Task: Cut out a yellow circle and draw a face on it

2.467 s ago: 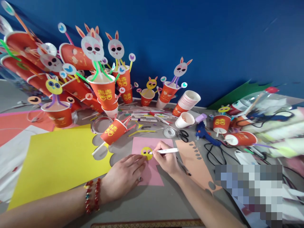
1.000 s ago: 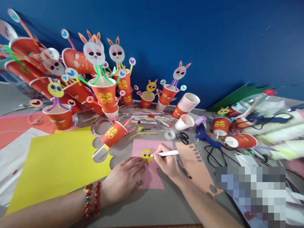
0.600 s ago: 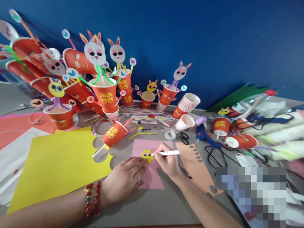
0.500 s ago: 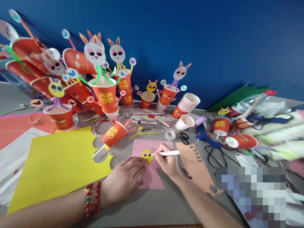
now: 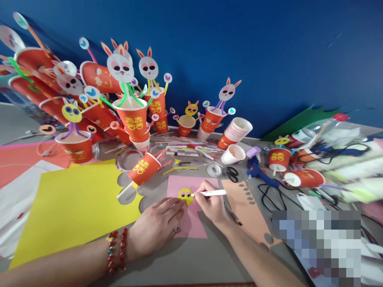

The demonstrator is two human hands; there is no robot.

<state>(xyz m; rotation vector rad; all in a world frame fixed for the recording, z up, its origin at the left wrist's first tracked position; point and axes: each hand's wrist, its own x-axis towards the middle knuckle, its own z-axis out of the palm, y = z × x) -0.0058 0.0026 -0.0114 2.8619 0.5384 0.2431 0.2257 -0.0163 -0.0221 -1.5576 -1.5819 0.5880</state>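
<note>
A yellow paper circle (image 5: 188,201) with two dark eyes on pinkish patches lies on a sheet of pink paper (image 5: 176,182). My left hand (image 5: 158,221) rests flat across the pink sheet, its fingertips on the circle's left edge. Pinched in the fingers of my right hand (image 5: 213,207) is a white marker (image 5: 214,193), its tip at the right eye of the circle. Right of that hand lies peach paper (image 5: 239,199) with holes cut out, and on the left is a big yellow sheet (image 5: 80,203) with round cut-outs.
Red paper cups with rabbit faces (image 5: 131,115) crowd the back left. A tipped red cup (image 5: 144,169) lies behind the pink paper. Tape (image 5: 214,170), scissors (image 5: 231,173), a blue glue gun (image 5: 260,172) and stacked cups (image 5: 236,131) sit at the back right, with black cables nearby.
Hardly anything differs. Both hands stay in place and the marker tip remains at the circle's right eye; the view has shifted very slightly.
</note>
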